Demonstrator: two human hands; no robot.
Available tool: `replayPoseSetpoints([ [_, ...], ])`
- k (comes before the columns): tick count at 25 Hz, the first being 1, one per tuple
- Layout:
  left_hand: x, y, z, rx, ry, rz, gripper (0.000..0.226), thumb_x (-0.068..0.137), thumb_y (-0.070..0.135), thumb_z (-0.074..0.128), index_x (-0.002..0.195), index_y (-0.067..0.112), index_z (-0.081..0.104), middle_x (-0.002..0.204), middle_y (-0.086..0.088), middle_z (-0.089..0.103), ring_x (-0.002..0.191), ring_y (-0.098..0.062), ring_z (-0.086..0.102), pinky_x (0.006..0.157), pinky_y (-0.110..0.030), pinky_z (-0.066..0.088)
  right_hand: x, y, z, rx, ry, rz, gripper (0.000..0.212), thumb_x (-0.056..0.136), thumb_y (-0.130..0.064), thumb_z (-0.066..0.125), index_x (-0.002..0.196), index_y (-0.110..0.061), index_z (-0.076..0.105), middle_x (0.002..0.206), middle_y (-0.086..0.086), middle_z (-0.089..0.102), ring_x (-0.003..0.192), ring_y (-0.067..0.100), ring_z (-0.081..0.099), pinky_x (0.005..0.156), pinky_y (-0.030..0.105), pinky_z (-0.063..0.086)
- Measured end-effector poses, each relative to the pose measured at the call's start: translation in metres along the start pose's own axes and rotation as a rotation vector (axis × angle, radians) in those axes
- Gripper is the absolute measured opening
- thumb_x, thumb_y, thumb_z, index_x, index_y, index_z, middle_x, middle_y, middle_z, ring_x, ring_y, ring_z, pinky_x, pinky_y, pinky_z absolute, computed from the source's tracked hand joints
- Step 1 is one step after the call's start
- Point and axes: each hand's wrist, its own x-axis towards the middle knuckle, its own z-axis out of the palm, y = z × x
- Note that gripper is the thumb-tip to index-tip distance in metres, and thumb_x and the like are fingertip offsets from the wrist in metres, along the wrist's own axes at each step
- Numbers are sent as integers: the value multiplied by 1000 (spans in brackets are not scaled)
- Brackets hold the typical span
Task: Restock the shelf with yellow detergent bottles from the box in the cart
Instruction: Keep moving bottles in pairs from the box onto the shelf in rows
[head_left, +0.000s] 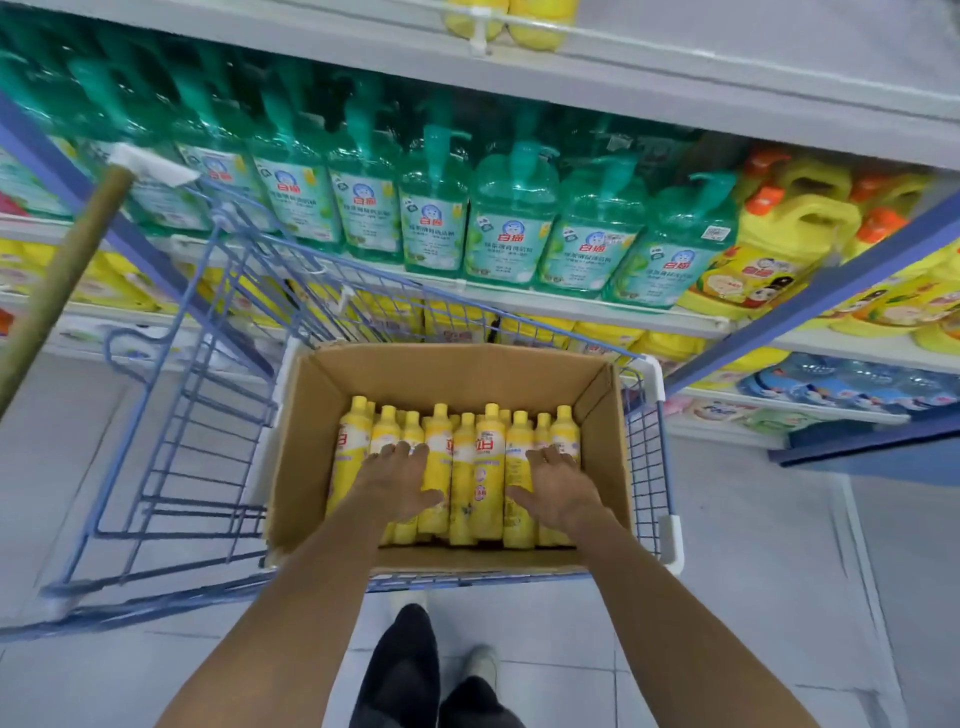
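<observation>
Neither grip has closed: the left hand (400, 480) and right hand (558, 488) lie with fingers spread and thumbs splayed inward across the yellow detergent bottles (488, 457), touching them but wrapped round none. The bottles stand packed upright in the open cardboard box (306, 431), which sits in the blue wire cart (208, 415) just before the shelf (519, 301) of green pump bottles (511, 223). The step appears to be the pick-up from the box. Next, each hand probably needs to curl round a bottle's body and lift it straight up, clear of its tight neighbours and the box wall.
</observation>
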Motion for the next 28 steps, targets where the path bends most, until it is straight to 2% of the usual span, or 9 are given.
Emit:
replayPoseSetpoints([
  [7,92,24,13,-109,-57,32,80,92,57,58,153,13,29,150,-13,42,138,-33,41,106,-47,44,71,12,23,123,-24,44,70,99,-52,51,153,-12,32,157,14,32,146,33,30,110,49,42],
  [12,146,45,38,-260,-64,10,75,93,52,61,151,12,33,146,-13,47,134,-33,45,105,-46,45,136,21,37,282,17,94,58,98,-47,55,138,-5,47,138,18,49,132,38,45,102,47,47],
  [15,175,54,50,-360,-13,-12,72,92,49,64,146,9,39,136,-15,55,128,-35,51,99,-43,47,160,30,45,305,54,99,44,95,-34,60,126,-3,54,128,21,56,124,40,52,98,43,48],
  [18,189,60,53,-403,77,-39,67,87,46,71,138,10,47,125,-13,63,120,-35,58,89,-40,51,173,31,45,260,101,92,40,95,-28,63,124,-1,56,127,21,59,121,38,56,96,40,47],
  [20,196,60,55,-472,83,-76,67,82,45,76,135,13,51,126,-9,66,120,-34,59,88,-40,52,181,34,43,288,89,109,39,94,-28,67,120,0,57,124,22,63,118,38,59,92,40,48],
  [23,197,61,56,-594,86,-145,75,78,41,82,141,16,52,135,-6,63,124,-30,58,96,-39,51,196,41,44,411,58,133,34,85,-30,76,106,-7,61,107,16,68,103,34,64,79,38,50],
  [26,187,61,63,-807,167,-197,76,74,29,87,141,15,54,125,-6,67,115,-26,63,95,-37,52,202,45,41,645,41,155,25,82,-23,79,80,-15,56,80,6,57,75,18,53,65,30,41],
  [28,175,54,67,-968,168,-222,75,70,21,91,136,13,57,122,-2,66,107,-17,62,92,-32,52,194,43,36,871,9,143,17,83,-12,79,81,-10,63,80,3,62,73,13,56,67,23,45],
])
